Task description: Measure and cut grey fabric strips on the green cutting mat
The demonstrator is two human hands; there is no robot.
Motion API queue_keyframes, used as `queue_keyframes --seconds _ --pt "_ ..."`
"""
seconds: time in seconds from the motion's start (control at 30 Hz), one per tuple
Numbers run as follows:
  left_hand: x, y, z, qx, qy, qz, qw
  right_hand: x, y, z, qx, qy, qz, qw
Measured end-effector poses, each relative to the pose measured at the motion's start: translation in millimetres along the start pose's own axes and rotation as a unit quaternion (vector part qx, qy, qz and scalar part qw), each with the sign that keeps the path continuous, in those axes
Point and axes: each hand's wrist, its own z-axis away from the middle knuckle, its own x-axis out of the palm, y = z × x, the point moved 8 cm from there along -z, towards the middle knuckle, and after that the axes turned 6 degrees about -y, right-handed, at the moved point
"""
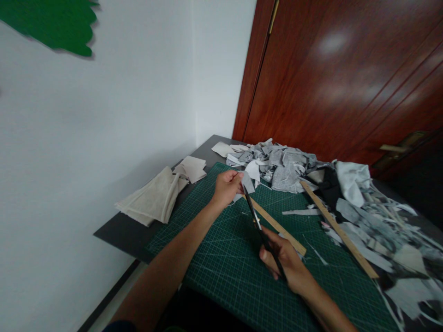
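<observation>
My left hand [226, 186] pinches a small piece of grey fabric [248, 183] above the cutting mat. In my right hand [282, 258] is a pair of black scissors [256, 222], fingers wrapped round the handles. The scissors point away from me, and their blade tips meet the lower edge of the grey fabric beside my left fingertips. Under the scissors, a wooden ruler [277, 224] lies slantwise on the green cutting mat [214, 258]. Part of that ruler is hidden by the scissors and my right hand.
A heap of grey and white fabric scraps [289, 166] lies at the back, and more scraps [377, 230] spread along the right. A second wooden ruler [339, 228] lies there. Folded cream cloth [155, 198] rests on the dark table [121, 235] at left, against the white wall.
</observation>
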Motion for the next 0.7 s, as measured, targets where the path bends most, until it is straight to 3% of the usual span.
queue_keyframes --seconds 0.7 --pt "-1.8 -1.6 -1.4 0.001 0.009 -0.008 1.000 1.4 -0.5 -0.5 0.004 0.000 -0.013 1.000"
